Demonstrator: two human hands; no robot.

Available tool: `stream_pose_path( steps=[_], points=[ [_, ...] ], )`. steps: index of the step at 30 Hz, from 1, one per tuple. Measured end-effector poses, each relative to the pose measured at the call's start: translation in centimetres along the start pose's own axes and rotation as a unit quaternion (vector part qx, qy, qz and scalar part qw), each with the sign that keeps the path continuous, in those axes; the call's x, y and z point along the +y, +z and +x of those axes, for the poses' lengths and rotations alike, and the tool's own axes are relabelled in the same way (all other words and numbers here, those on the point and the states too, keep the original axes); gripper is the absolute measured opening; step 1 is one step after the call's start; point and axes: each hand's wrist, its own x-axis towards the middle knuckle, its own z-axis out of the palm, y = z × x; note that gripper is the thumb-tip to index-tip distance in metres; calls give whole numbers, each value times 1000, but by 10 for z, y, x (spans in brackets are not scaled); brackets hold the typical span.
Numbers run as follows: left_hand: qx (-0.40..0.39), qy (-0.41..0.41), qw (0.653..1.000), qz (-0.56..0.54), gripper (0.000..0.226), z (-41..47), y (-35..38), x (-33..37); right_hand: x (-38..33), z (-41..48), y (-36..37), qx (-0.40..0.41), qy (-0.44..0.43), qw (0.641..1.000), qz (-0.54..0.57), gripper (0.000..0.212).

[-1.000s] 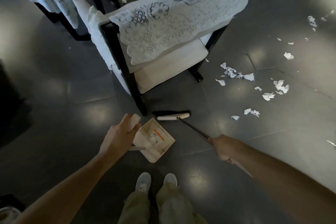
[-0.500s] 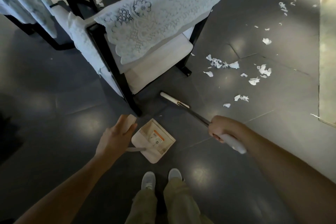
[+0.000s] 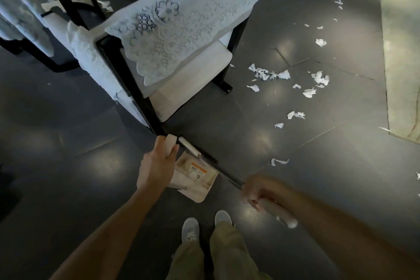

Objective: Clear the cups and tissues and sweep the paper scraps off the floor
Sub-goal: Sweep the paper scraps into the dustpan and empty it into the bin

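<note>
Clearly the sweeping is far from finished: torn paper scraps (image 3: 268, 74) lie scattered over the dark tiled floor (image 3: 227, 125) across the right half of the frame, from just beside the chair (image 3: 193, 88) out toward the pale rug (image 3: 402, 63) at the right edge, with more bits in the upper right corner and a few at the upper left, behind the chair. No scraps show plainly inside the dustpan (image 3: 200, 182), so judge the collecting as barely begun, and no cups show anywhere in this view. The white bundle at the top of the chair, above the lace cover (image 3: 181, 29), may be tissue, but you cannot tell from here. Your left hand (image 3: 156, 166) reaches forward at centre frame, its fingers wrapped round the cream grip at the top of the dustpan's upright handle, with the pan resting flat on the floor just ahead of your shoes (image 3: 191, 229). Your right hand (image 3: 259, 193) is clenched round the broom (image 3: 223, 175), knuckles up, low on the shaft where the dark rod meets the pale end grip. The broom head sits at the dustpan's far edge, close against the chair's front leg and well apart from the main scatter of scraps.
</note>
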Motion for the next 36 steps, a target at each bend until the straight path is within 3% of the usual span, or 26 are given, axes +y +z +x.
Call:
stream_pose_path(
  steps=[2,7,11,17,21,25,27,30,33,36],
  points=[
    [-1,9,1000,-18,23,5,-3,5,9,-8,-3,-37,-19,999,-15,48],
    [-47,35,998,1,24,10,-4,8,54,-38,5,11,16,994,111,26],
    [-98,81,992,23,28,19,10,31,84,-47,13,75,42,988,127,35],
    [-135,169,974,69,19,28,51,91,133,-42,-6,183,116,955,203,26],
    [-141,202,961,123,25,33,90,137,176,-31,-28,228,148,940,206,23],
    [-157,223,949,158,34,34,132,177,226,-17,-51,261,158,906,293,20],
    [-170,237,939,184,34,37,153,199,251,-11,-59,261,146,897,327,20],
    [-177,264,926,204,35,46,173,225,264,-7,-67,210,103,919,316,23],
    [-158,299,914,222,37,53,188,248,257,-5,-71,176,73,950,248,4],
    [-146,277,925,215,37,60,196,260,243,-5,-73,129,22,949,285,9]
  ],
)
